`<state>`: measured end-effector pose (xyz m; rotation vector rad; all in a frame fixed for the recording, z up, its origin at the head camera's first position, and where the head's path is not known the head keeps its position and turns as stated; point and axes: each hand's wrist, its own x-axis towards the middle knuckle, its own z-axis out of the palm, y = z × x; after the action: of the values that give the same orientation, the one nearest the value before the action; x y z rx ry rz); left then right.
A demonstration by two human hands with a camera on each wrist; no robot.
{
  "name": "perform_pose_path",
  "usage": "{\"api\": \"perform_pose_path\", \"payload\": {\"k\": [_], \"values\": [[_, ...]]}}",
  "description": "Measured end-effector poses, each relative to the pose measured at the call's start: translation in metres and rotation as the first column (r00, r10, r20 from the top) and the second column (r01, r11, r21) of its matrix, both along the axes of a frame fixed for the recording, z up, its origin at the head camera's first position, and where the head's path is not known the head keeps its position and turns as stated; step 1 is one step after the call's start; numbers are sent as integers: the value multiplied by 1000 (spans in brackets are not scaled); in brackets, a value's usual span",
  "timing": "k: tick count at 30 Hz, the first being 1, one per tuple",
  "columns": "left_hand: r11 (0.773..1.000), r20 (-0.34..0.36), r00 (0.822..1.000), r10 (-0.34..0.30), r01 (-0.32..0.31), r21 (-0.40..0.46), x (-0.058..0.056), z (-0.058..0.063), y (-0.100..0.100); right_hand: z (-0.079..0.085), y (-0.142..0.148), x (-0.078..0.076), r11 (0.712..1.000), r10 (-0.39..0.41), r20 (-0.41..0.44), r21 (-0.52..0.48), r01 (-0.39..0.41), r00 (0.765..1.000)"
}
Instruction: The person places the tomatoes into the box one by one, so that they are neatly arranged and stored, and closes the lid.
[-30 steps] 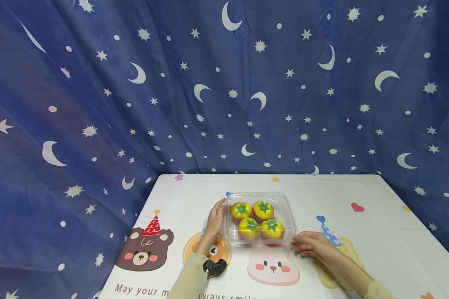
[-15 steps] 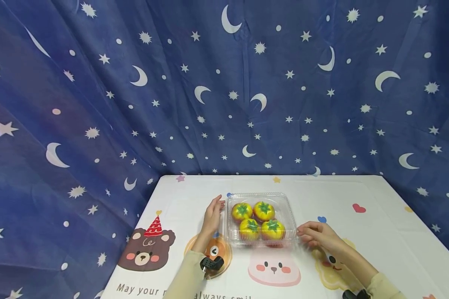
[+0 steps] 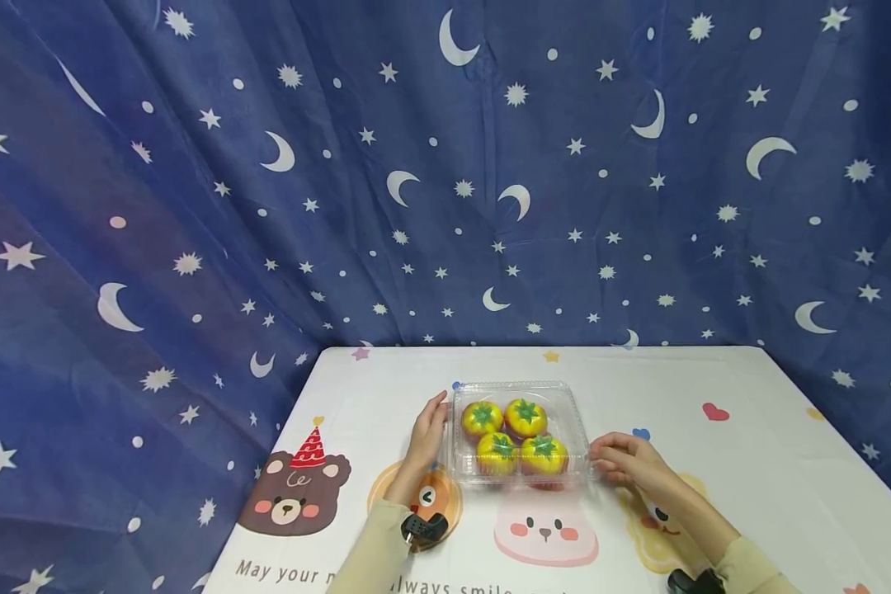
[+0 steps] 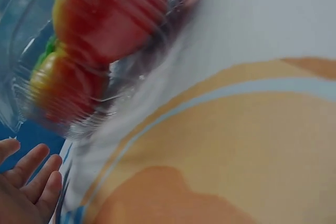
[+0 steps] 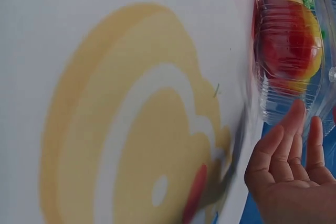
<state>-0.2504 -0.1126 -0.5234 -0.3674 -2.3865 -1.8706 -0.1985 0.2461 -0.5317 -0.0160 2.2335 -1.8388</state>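
Observation:
A clear plastic clamshell box point(image 3: 573, 419) lies closed on the white tablecloth, several round yellow-and-red fruits point(image 3: 525, 418) with green star-shaped tops inside it. Along its left side is my left hand point(image 3: 426, 433), the fingers extended and spread. In the left wrist view, a small gap shows between those fingertips point(image 4: 55, 163) and the box. My right hand point(image 3: 634, 464) is at the box's right side, its fingers loosely bent and holding nothing. The right wrist view shows a fingertip point(image 5: 297, 109) close to the ribbed plastic wall; whether it touches cannot be told.
The white tablecloth point(image 3: 661, 384) carries printed cartoon animals, hearts and lettering. A dark blue curtain point(image 3: 445, 206) with moons and stars hangs behind and to the left of the table. Dark wrist devices point(image 3: 425, 528) are strapped on both arms.
My right hand has come away from the box's front right corner and sits slightly farther up its right side. My left hand drew back a little, then moved close again. The box stays put.

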Motion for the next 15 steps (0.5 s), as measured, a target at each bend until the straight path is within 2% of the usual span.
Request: {"api": "perform_pose_path", "payload": {"k": [5, 10, 11, 13, 15], "values": [[1000, -1, 1000, 18, -18, -8, 5, 2, 5, -1, -3, -1, 999, -29, 6, -30, 29, 1000], [1000, -6, 1000, 20, -20, -6, 2, 4, 9, 1, -4, -2, 999, -51, -8, -19, 51, 999], [1000, 1, 1000, 20, -20, -2, 2, 2, 9, 2, -4, -1, 998, -54, -4, -19, 54, 999], [999, -28, 999, 31, -32, -19, -4, -9, 11, 1, -3, 0, 998, -53, -1, -17, 53, 999], [999, -17, 999, 28, -29, -16, -5, -11, 11, 1, -3, 1, 998, -56, 4, -18, 56, 998]]}}
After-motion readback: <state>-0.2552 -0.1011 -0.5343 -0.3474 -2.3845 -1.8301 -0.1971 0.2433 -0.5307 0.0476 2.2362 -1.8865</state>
